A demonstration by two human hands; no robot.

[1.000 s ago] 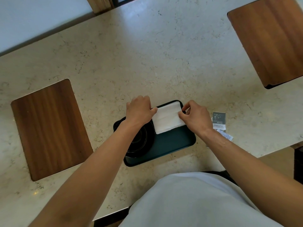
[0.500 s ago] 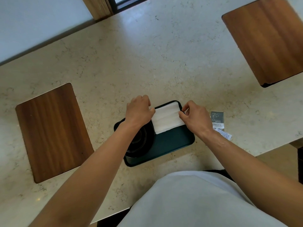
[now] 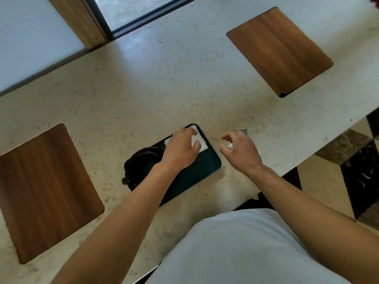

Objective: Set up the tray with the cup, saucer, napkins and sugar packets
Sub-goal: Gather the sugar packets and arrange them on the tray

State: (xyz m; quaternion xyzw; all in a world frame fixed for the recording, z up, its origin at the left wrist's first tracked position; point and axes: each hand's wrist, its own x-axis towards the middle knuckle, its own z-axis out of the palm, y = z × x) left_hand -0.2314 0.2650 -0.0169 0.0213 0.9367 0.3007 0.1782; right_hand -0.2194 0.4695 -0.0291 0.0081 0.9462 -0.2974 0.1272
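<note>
A dark green tray (image 3: 202, 168) lies on the marble counter near its front edge. A black cup on a black saucer (image 3: 141, 163) fills the tray's left half. A white napkin (image 3: 202, 140) lies in the tray's far right corner. My left hand (image 3: 181, 149) rests flat on the napkin, covering most of it. My right hand (image 3: 239, 149) hovers to the right of the tray with fingers apart, holding nothing. It hides most of the sugar packets (image 3: 243, 131) on the counter; only a dark corner and a white bit show.
Two wooden inlays are set in the counter, one (image 3: 44, 187) at the left and one (image 3: 279, 50) at the far right. The counter's front edge (image 3: 332, 145) runs diagonally at right, with patterned floor beyond. A window frame (image 3: 96, 19) stands behind.
My right hand left the napkin and moved right, over the sugar packets. My left hand slid onto the napkin. The camera view shifted, so the cup shows more.
</note>
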